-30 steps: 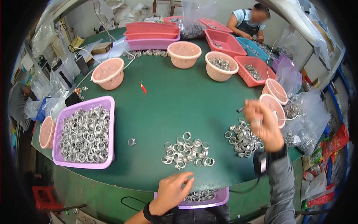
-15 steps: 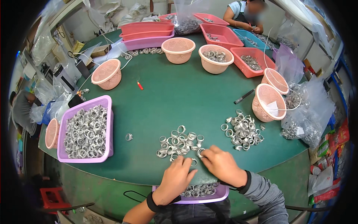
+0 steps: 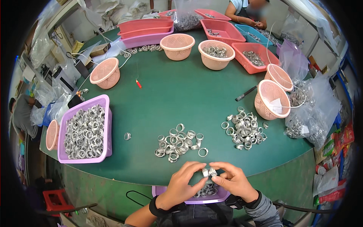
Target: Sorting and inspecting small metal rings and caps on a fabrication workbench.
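Note:
My left hand (image 3: 182,184) and my right hand (image 3: 236,182) meet just off the table's near edge. Between the left thumb and fingers is a silver metal ring (image 3: 205,172); the right fingertips pinch a second silver ring (image 3: 213,172) right beside it. Whether the two rings touch, I cannot tell. Below my hands, a purple basket (image 3: 159,190) at my lap holds more rings, partly hidden. In front of me lies a loose pile of silver rings (image 3: 177,140), with a single ring (image 3: 203,152) at its near right side. Another ring pile (image 3: 246,128) lies farther right.
A purple basket (image 3: 108,128) full of rings stands at the left, with a lone ring (image 3: 127,136) beside it. Peach baskets (image 3: 177,53), red trays (image 3: 227,32), a pen (image 3: 246,93) and a small red tool (image 3: 138,84) lie around. A co-worker (image 3: 247,13) sits at the far right.
Both hands have drawn back from the middle pile toward me and come together, each now lifting a ring. The head view has shifted slightly.

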`<state>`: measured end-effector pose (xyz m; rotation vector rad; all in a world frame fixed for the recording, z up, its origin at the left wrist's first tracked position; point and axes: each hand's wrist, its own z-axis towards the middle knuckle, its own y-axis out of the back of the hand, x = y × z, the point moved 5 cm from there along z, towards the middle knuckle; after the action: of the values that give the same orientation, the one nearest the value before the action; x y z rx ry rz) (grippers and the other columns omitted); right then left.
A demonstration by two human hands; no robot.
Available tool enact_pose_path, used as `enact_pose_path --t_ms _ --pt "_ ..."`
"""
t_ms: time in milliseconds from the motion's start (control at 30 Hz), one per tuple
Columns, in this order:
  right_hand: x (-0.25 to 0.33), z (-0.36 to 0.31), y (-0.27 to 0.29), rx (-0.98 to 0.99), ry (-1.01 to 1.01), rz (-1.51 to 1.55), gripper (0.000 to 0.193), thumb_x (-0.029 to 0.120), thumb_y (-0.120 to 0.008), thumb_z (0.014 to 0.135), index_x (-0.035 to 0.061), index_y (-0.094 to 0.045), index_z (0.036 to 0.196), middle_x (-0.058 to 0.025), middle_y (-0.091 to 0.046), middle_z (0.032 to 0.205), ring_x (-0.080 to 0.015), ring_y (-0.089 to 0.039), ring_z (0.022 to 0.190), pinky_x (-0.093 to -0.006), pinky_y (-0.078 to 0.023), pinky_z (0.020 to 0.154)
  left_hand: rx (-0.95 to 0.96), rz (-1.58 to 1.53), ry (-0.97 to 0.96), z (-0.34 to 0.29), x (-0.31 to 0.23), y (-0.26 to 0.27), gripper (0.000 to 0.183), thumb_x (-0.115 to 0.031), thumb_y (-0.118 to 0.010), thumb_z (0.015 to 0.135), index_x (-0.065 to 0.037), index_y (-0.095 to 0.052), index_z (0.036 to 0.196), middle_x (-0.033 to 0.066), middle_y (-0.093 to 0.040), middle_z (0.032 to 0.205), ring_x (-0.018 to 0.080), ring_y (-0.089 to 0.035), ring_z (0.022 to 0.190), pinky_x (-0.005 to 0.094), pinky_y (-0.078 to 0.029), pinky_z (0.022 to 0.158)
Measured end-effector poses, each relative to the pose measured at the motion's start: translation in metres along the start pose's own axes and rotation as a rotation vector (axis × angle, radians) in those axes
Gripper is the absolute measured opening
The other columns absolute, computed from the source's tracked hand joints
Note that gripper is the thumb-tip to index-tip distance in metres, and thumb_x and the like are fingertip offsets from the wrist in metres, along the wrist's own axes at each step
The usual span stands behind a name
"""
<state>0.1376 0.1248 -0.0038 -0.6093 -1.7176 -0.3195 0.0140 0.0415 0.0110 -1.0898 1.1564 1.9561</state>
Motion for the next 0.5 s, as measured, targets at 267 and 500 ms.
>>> enact_pose_path --t_ms 267,500 --pt "-0.001 -0.002 -0.003 0.028 0.046 0.069 0.037 0.000 -0.064 0.075 0.0008 -0.051 0.110 -0.0035 -0.055 0.094 0.0017 -0.036 0.051 -0.0146 -0.032 0.047 -0.010 -0.096 -0.111 -0.003 -0.010 0.006 0.045 0.000 -0.069 0.065 -0.003 -0.052 0.106 0.0104 -0.057 0.095 0.0219 -0.059 0.081 0.0290 -0.049 0.069" --pt "-0.001 -0.002 -0.007 0.054 -0.001 0.159 0.036 -0.001 -0.062 0.076 0.0012 -0.049 0.109 -0.0045 -0.056 0.090 -0.0008 -0.044 0.056 -0.0150 -0.034 0.044 0.008 -0.076 -0.119 -0.004 -0.012 0.008 0.051 0.002 -0.071 0.061 -0.002 -0.050 0.107 0.0112 -0.058 0.089 0.0202 -0.058 0.081 0.0289 -0.048 0.070"
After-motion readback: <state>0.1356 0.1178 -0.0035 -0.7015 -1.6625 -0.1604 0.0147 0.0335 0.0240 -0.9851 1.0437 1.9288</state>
